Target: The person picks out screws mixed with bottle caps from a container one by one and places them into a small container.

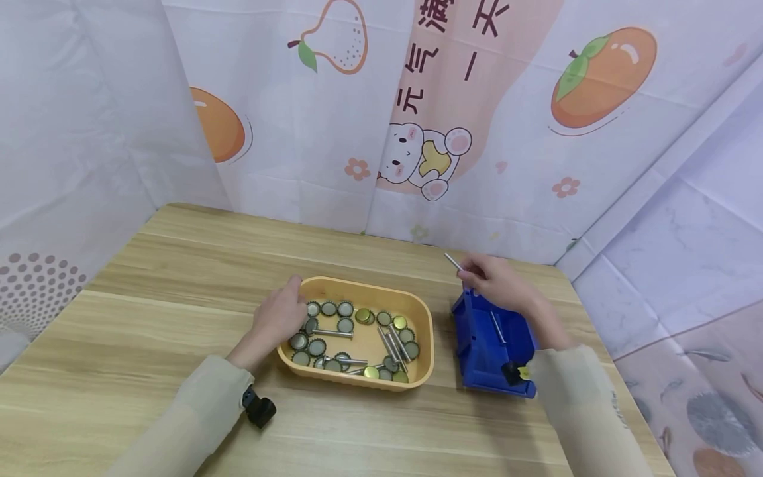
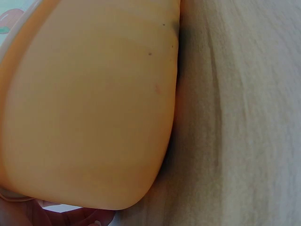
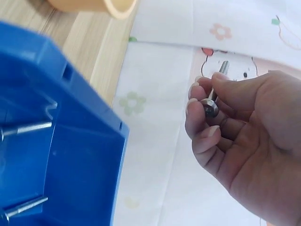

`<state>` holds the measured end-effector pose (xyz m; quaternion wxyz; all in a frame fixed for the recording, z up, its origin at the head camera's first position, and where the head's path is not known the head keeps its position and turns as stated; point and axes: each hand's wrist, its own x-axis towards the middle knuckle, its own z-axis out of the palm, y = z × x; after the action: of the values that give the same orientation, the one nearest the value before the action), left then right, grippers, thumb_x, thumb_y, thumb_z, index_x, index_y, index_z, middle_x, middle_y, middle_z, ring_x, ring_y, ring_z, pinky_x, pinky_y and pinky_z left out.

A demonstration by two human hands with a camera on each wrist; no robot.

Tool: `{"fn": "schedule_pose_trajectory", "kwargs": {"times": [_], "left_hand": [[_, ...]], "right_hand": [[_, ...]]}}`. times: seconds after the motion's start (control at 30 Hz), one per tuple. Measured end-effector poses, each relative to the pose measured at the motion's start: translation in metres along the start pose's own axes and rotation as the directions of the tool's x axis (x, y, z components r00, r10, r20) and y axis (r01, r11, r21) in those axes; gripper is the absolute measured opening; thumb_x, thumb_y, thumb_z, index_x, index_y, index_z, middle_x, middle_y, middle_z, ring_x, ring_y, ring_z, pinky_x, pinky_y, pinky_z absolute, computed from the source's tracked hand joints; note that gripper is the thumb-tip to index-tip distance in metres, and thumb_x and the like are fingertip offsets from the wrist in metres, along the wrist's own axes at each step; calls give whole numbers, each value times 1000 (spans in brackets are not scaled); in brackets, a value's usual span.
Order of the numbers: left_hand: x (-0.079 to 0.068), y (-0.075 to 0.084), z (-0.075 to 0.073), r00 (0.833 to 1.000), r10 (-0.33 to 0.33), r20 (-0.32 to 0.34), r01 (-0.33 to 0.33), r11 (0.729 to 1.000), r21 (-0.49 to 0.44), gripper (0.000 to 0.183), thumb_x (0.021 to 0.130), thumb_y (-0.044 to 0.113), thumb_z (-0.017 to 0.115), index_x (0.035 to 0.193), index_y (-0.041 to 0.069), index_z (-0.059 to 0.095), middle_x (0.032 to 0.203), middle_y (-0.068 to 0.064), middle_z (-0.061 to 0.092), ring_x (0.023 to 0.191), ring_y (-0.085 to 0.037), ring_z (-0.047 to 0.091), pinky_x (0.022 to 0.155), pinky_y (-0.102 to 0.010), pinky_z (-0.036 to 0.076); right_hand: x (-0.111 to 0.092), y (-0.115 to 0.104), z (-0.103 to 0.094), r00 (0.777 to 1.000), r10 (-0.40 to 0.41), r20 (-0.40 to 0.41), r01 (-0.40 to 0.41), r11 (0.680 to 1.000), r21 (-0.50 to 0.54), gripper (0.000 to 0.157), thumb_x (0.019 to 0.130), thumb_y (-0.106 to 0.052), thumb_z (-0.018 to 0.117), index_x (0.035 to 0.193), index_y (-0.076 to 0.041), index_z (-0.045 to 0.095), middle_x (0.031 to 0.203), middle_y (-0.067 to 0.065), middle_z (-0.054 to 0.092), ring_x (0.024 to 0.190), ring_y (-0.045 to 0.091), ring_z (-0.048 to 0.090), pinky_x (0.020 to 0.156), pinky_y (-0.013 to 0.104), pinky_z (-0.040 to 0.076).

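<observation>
My right hand (image 1: 491,281) pinches a silver bolt (image 3: 216,89) between thumb and fingers, above the back edge of a blue bin (image 1: 477,344). The bolt's round head shows in the right wrist view, with the threaded end pointing away. Bolts (image 3: 28,128) lie inside the blue bin. My left hand (image 1: 280,313) grips the left end of a yellow-orange tray (image 1: 426,331) at its rim; its fingertips are mostly hidden. Several bottle caps (image 1: 317,347), grey and gold, lie in the tray among several silver bolts (image 1: 334,333).
The tray and bin stand side by side on a wooden table (image 1: 149,318), a narrow gap between them. A printed curtain (image 1: 286,132) hangs along the table's back edge, close behind my right hand. More curtain hangs at both sides.
</observation>
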<state>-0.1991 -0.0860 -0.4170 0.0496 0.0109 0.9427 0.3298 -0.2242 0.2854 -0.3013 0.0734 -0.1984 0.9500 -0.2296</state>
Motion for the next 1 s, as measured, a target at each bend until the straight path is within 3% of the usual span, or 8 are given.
{"fn": "schedule_pose_trajectory", "kwargs": {"times": [0.37,0.5,0.67,0.83,1.0], "left_hand": [[0,2,-1,1000,-4,2,4,1000,2,27,97,16,41,121,5,49,79,-11,58,61,-22,52,51,-32,38],[-1,3,0,1000,1,3,-1,1000,3,29,98,16,41,123,4,48,77,-11,57,59,-22,51,50,-32,38],[-1,2,-1,1000,5,6,-5,1000,-1,31,97,15,41,125,3,48,77,-11,57,59,-22,51,50,-32,38],[-1,1,-1,1000,6,5,-6,1000,3,32,96,15,41,125,2,47,78,-11,58,59,-22,51,50,-32,38],[-1,1,-1,1000,4,6,-4,1000,5,32,97,15,42,125,3,47,80,-12,59,59,-22,52,50,-31,39]], "right_hand": [[-11,26,-5,986,140,94,-132,988,-83,17,99,-6,51,104,9,59,82,15,67,68,16,63,60,29,50],[-14,34,-3,974,185,128,-165,974,-154,17,98,-7,53,101,9,60,81,14,67,67,13,63,60,30,52],[-18,39,-2,957,247,153,-221,961,-167,15,97,-7,54,99,7,58,83,17,64,66,14,63,60,30,53],[-20,38,-2,947,281,154,-252,950,-183,19,98,-7,53,103,10,59,83,18,65,63,15,62,59,31,53],[-16,32,-4,959,265,103,-234,942,-239,23,98,-13,54,106,8,61,87,16,67,69,19,63,64,36,53]]}}
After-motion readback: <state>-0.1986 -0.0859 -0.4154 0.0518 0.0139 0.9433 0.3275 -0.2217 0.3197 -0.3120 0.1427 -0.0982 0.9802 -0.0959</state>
